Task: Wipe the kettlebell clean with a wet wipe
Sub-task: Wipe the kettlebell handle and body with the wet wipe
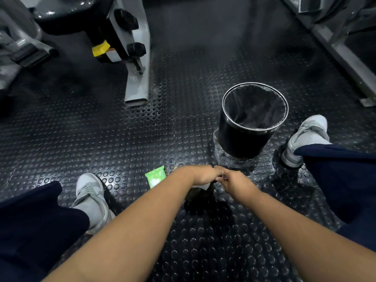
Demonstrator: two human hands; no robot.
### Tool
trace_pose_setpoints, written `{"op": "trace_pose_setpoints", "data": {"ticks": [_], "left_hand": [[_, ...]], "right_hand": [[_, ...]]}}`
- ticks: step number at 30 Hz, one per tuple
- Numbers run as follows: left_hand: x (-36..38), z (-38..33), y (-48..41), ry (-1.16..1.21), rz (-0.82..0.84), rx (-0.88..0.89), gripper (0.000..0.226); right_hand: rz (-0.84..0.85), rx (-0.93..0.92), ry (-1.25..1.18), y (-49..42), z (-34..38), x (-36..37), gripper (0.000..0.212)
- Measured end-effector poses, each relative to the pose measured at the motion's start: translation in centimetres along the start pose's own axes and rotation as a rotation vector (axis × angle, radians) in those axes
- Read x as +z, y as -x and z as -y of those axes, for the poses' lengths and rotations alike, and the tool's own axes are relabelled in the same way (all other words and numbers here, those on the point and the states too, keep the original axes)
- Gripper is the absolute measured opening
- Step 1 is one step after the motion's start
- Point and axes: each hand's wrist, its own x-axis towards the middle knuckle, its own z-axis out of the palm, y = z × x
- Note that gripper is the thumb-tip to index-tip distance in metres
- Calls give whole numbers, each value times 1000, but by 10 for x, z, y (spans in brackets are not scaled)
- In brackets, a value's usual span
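L hand (205, 175) holds wipe (204, 186), bin (242, 143) w/ liner (254, 106)

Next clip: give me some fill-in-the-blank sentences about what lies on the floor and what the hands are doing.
The wipe pack on the floor is ____ in colour.
The black bin stands on the person's ____ side.
Of the left hand and right hand, the white wipe shows under the ____ one.
Missing words: green; right; left.
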Motion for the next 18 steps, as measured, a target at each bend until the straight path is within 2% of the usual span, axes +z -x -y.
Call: {"op": "trace_pose_setpoints", "data": {"ticks": [3, 8, 11, 14, 15, 18], "left_hand": [[11, -4, -4, -42, -75, 57, 47], [9, 47, -5, -55, -165, -10, 57], [3, 86, 3, -11, -156, -110, 29], [-1, 86, 7, 24, -142, -131, 22], [-2, 75, 8, -10, -124, -113, 23], [2, 37, 4, -6, -120, -71, 51]], "right_hand": [[-2, 13, 31, 0, 2, -1, 34], [22, 27, 29, 1, 5, -2, 49], [21, 42, 27, 2, 6, -2, 50], [11, 33, 25, 3, 6, -2, 50], [10, 35, 26, 3, 5, -1, 50], [21, 28, 45, 2, 6, -1, 50]]}}
